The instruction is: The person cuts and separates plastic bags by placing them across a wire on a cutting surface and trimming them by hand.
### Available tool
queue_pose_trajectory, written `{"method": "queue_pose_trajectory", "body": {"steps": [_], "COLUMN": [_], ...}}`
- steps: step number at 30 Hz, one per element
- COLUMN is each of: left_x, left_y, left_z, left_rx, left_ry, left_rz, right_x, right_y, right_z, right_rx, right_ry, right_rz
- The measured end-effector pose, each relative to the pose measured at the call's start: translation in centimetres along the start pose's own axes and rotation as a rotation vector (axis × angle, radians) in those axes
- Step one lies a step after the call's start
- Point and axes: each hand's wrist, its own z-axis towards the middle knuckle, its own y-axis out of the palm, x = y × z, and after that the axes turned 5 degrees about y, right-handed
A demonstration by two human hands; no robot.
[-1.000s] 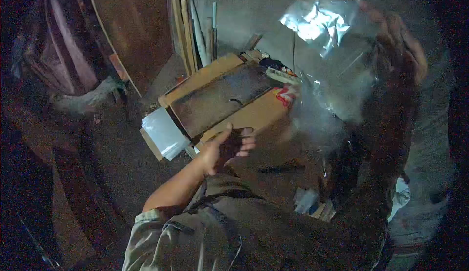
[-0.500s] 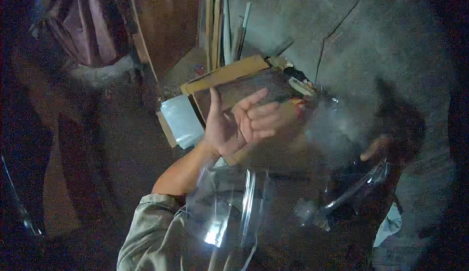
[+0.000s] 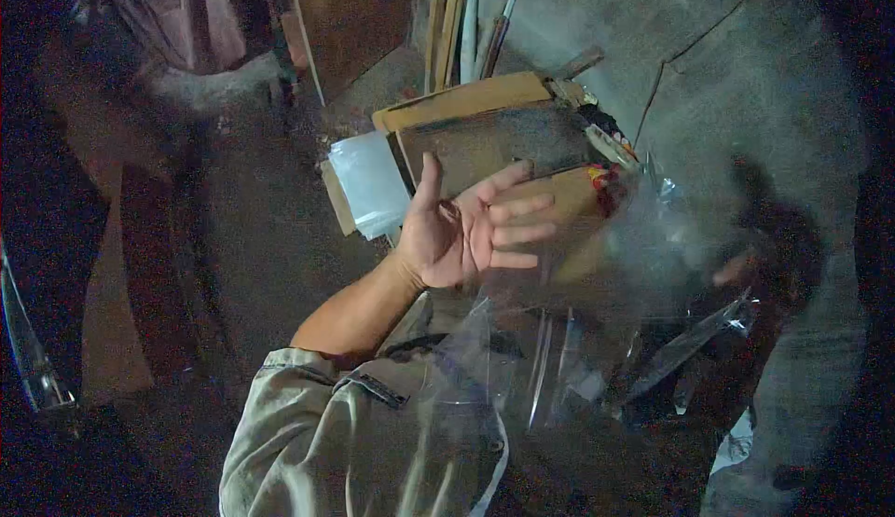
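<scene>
My left hand [image 3: 475, 233] is held out palm up, fingers spread and thumb raised, with nothing in it. Its sleeve is light khaki. Behind the fingers lies an open cardboard box [image 3: 503, 139], and a whitish stack of plastic film or bags [image 3: 368, 186] sits at its left side. In deep shadow on the right, my right hand [image 3: 736, 267] is blurred, with its fingers mostly hidden. Just below it is a shiny strip of clear plastic [image 3: 695, 344]; I cannot tell whether the hand holds it. More clear plastic [image 3: 461, 363] hangs in front of my chest.
Wooden strips and pale rods [image 3: 457, 27] stand beyond the box beside a brown board [image 3: 354, 23]. A red and yellow item [image 3: 604, 179] lies at the box's right edge. Striped cloth [image 3: 210, 13] is at upper left. A crack [image 3: 662, 65] runs across the concrete floor [image 3: 736, 97].
My left fingers have spread from a loose curl. The clear plastic in front of my body has shifted right and its glare has faded. The box and rods appear farther right and higher in view.
</scene>
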Motion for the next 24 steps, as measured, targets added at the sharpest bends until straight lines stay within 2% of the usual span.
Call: {"method": "queue_pose_trajectory", "body": {"steps": [11,17,24], "left_x": [1.8,1.4,0.4], "left_y": [0.4,-1.6,-4.0], "left_z": [0.4,1.0,0.7], "left_rx": [0.007,0.167,0.334], "left_ry": [0.138,0.256,0.232], "left_rz": [0.033,0.108,0.17], "right_x": [4.3,7.5,13.3], "right_y": [-1.5,-4.7,-9.8], "right_z": [1.0,1.4,1.5], "right_rx": [-0.048,-0.08,-0.225], "right_ry": [0.026,0.023,-0.045], "right_rz": [-0.008,-0.042,-0.219]}}
